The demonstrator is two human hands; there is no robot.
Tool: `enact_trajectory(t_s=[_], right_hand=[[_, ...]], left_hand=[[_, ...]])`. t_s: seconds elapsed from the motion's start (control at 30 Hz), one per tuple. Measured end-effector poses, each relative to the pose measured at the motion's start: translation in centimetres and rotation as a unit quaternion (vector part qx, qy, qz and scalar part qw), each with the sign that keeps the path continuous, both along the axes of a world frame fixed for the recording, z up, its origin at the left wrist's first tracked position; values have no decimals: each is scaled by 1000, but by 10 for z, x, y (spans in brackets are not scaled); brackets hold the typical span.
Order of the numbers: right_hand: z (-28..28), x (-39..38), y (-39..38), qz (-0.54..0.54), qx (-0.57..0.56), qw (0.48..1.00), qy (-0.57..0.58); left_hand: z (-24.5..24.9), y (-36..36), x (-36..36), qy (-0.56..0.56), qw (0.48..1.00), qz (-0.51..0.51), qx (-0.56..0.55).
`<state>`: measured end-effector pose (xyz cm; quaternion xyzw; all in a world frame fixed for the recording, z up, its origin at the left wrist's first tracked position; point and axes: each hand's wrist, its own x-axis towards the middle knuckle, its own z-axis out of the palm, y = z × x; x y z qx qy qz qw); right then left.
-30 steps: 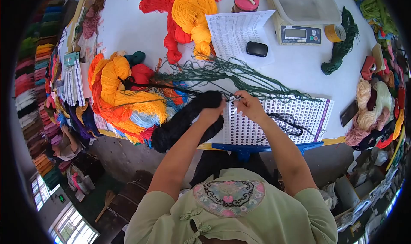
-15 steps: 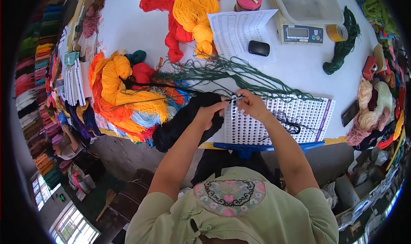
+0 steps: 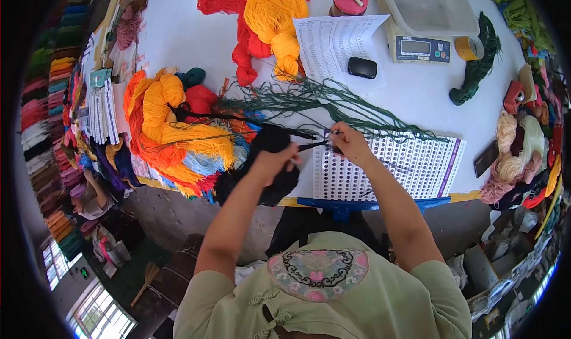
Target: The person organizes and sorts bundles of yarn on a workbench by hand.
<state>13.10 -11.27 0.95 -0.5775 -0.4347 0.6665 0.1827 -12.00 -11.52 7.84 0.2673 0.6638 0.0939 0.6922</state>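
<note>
My right hand is closed in a pinch on dark strands at the upper left corner of a white card with rows of holes. My left hand, slightly blurred, is closed on a black yarn skein to the left of the card. Black strands stretch between the two hands. Dark green yarn strands lie loosely across the table just above the card and along its top edge.
Orange and yellow skeins are heaped at the left, with more yellow yarn at the back. A printed sheet carries a small black case. A digital scale, tape roll and phone sit rightward.
My left hand has moved left and slightly down, away from my right hand, with black strands now stretched between them. The dark tangle on the card has mostly gone. My right hand stays nearly in place.
</note>
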Motion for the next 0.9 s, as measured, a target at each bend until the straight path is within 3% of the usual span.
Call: enact_trajectory(t_s=[0.07,0.17,0.23,0.3,0.33,0.37,0.4,0.5,0.53,0.57,0.63,0.73,0.8,0.9], right_hand=[[7,-4,3,-14,-19,1000,-4],[7,-7,3,-21,-19,1000,-5],[6,-8,2,-23,-15,1000,-2],[4,-8,2,-20,-13,1000,-2],[4,-8,2,-23,-15,1000,-4],[4,-10,2,-26,-16,1000,-6],[5,-11,1,-30,-17,999,-8],[12,-19,-8,-22,29,996,-78],[-2,-23,-19,-16,97,988,-117],[11,-33,-25,-72,117,987,-79],[67,-63,-36,-175,153,973,-1],[170,-93,-46,-132,165,962,172],[225,-108,-58,-85,167,964,187],[258,-131,-79,-57,211,957,191]], left_hand=[[35,11,-23,-82,994,72,29],[59,21,-72,-243,936,243,-77],[84,34,-111,-246,924,283,70],[101,48,-156,-276,869,387,135],[111,54,-153,-118,885,397,215],[119,56,-149,45,872,394,288],[119,52,-149,185,873,319,319],[136,19,-110,134,921,196,310],[139,5,-97,38,932,193,304],[141,-8,-84,-57,934,190,296],[140,-30,-60,-189,916,185,302],[149,-53,-45,-456,809,243,279],[163,-68,-42,-420,830,194,313],[191,-90,-47,-369,865,147,306]])
